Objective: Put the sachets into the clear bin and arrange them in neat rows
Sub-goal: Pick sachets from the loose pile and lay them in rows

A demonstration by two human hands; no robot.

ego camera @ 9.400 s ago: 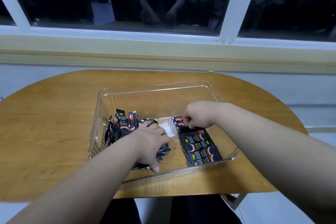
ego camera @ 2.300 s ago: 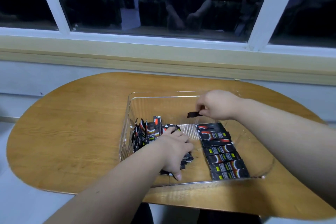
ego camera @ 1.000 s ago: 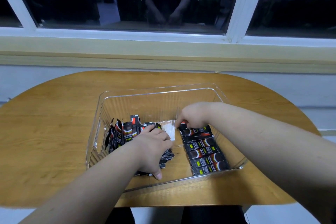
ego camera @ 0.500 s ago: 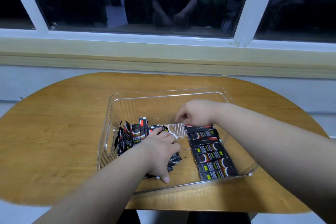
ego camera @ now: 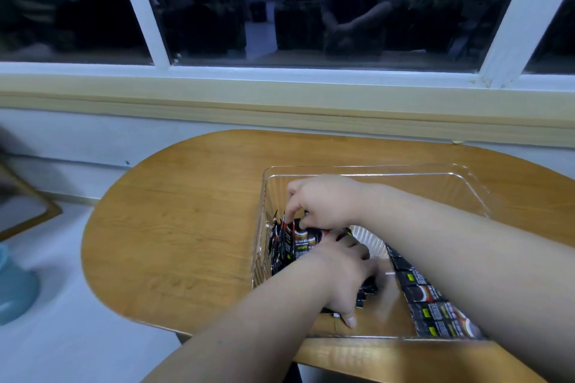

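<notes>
So the right hand (ego camera: 323,202) had been swung from the flat row (ego camera: 435,305) over to the pile (ego camera: 295,242), a sachet pinched; pile was pinned by the left hand (ego camera: 345,277). Another row piece, probably.

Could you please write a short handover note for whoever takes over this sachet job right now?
Left hand: palm down on the loose pile of sachets at the left side of the clear bin, steadying it.
Right hand: reached across to that pile, fingertips pinching at one sachet's top edge; whether it is lifted yet is unclear.
Done: one flat row of sachets lies along the bin's right side, partly hidden by the right forearm.
Left: move the remaining pile into neat rows. No sachets show on the table.
</notes>
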